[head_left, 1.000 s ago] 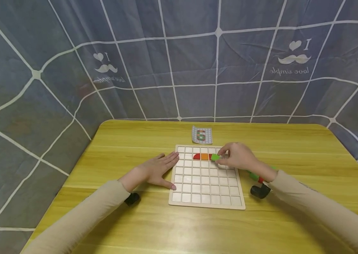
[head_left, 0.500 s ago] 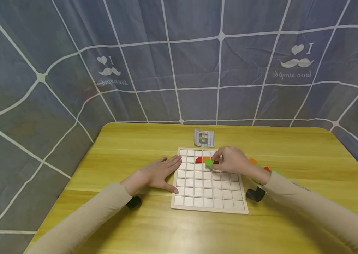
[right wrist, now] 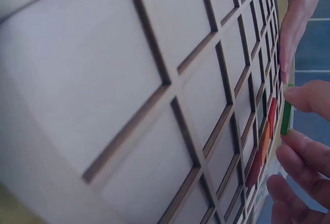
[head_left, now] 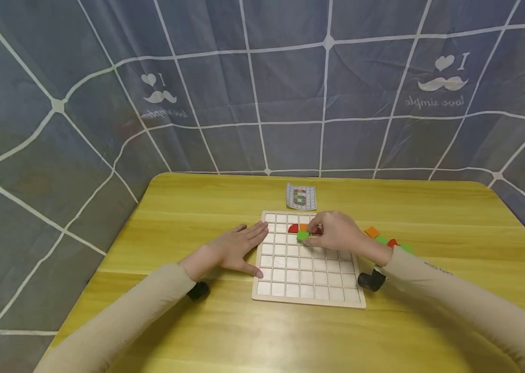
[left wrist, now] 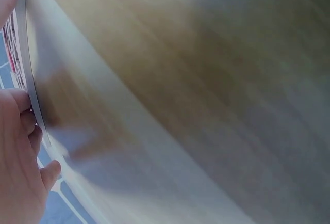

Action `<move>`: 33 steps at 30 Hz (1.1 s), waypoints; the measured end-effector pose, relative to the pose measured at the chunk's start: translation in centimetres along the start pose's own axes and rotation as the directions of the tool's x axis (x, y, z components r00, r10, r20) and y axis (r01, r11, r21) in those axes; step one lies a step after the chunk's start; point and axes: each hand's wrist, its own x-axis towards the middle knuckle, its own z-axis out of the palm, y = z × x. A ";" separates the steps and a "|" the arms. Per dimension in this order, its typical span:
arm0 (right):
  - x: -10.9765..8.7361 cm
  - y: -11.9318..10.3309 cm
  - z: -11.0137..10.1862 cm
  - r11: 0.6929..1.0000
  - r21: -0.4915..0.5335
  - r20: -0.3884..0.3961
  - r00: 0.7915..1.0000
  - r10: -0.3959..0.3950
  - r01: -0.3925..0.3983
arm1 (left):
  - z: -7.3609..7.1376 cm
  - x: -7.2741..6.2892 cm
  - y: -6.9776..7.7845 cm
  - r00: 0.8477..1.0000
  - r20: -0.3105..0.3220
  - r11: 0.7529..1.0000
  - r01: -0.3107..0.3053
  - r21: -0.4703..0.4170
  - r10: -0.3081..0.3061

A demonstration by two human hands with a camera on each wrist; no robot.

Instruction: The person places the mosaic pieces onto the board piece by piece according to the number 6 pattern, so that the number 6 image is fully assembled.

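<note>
Between thumb and fingertips, my right hand [head_left: 337,231] pinches a green tile [head_left: 303,236] over the upper part of a white gridded board [head_left: 306,291]. In the right wrist view the green tile [right wrist: 286,110] shows edge-on, close over the grid. Set in one row of the board are a rounded red tile [head_left: 293,228], an orange tile [head_left: 304,227] and another red tile [head_left: 318,231], partly hidden by the right hand. My left hand [head_left: 232,250] lies with straight, spread fingers at the board's left edge, fingertips and thumb tip touching the rim.
Behind the board lies a printed card [head_left: 301,197] with a coloured grid pattern. Several loose tiles lie right of the board, among them an orange tile [head_left: 372,231] and a green tile [head_left: 406,249], near the right sleeve. A grey curtain [head_left: 290,93] hangs behind the table.
The right hand has carried the green tile left and slightly toward the person, from the row's right end to just below the orange tile. The left hand stays at the board's edge.
</note>
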 end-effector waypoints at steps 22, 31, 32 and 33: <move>1.4 -1.4 1.4 0.999 -0.048 0.046 0.999 0.018 -0.015 | -0.6 -0.2 0.0 1.000 0.028 0.999 -0.001 0.033 0.000; 1.8 -1.3 1.6 0.998 -0.055 0.064 0.998 0.022 -0.019 | -0.5 0.0 -0.1 0.999 0.035 0.999 0.001 0.045 -0.003; 1.8 -1.3 1.5 0.998 -0.051 0.070 0.997 0.023 -0.019 | -0.5 0.0 -0.1 0.999 0.039 0.999 0.002 0.048 -0.004; 1.8 -1.2 1.5 0.999 -0.049 0.072 0.997 0.024 -0.021 | -0.5 0.0 -0.1 0.999 0.041 0.999 0.003 0.048 -0.005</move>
